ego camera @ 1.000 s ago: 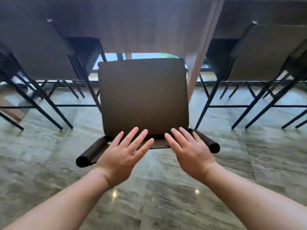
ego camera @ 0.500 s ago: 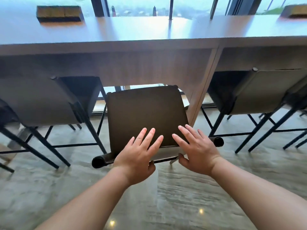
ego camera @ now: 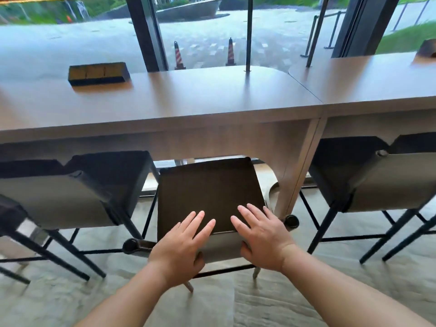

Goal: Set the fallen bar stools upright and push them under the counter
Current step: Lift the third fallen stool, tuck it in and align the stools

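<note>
A bar stool with a dark brown seat (ego camera: 207, 192) stands upright in front of me, its front half under the wooden counter (ego camera: 188, 102). My left hand (ego camera: 181, 246) and my right hand (ego camera: 262, 237) rest on its near edge, fingers spread flat over the seat and thumbs tucked under the low grey back rail. The rail's round dark ends stick out on both sides of my hands. Below my wrists, thin black legs and a crossbar show.
Upright stools stand close on both sides: a grey-backed stool on the left (ego camera: 59, 201) and a matching right-hand stool (ego camera: 382, 180). The counter's slanted support panel (ego camera: 297, 171) is just right of the middle seat. A dark box (ego camera: 99, 73) lies on the counter.
The stool has slid forward, further under the counter, with both hands staying on its near edge. My view has risen, so the counter top and window now show.
</note>
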